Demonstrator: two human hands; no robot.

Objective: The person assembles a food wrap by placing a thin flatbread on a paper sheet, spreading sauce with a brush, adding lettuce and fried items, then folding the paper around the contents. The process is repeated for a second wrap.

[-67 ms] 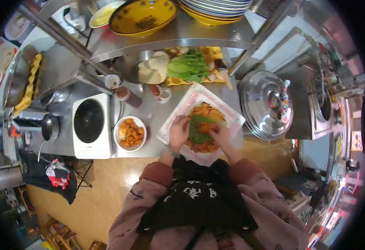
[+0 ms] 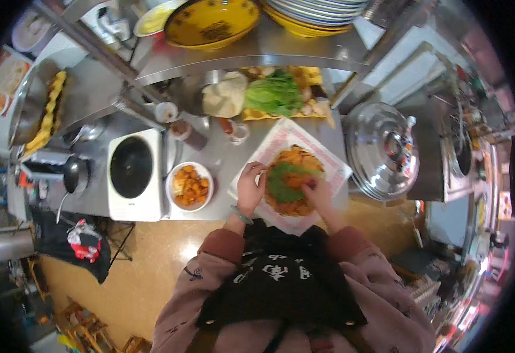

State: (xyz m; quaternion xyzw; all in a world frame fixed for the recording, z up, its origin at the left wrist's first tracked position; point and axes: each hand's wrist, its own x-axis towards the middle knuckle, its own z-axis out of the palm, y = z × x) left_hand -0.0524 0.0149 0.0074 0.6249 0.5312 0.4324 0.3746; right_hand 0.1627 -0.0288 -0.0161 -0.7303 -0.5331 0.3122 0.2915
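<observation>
Counter (image 2: 222,167), mid-frame: passable between white bowl (image 2: 210,175) and paper (image 2: 293,128).
Shelf (image 2: 304,50), upper centre: bars reach from above (a knuckle-rapper, that).
Silver lid (image 2: 372,144), right of centre: crowds the paper's corner.

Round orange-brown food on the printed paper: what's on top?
A green leaf covers part of the food; the right hand is over its right side. The surface beneath leaf and hand is covered, so can't be seen.

Leaf (image 2: 284,185) lies on pancake (image 2: 296,156); pancake lies on paper (image 2: 290,130). Bowl (image 2: 209,186) sits between cooktop (image 2: 131,210), at left, and paper. Lid (image 2: 375,141) sits right of paper; lettuce (image 2: 274,93), behind it.
</observation>
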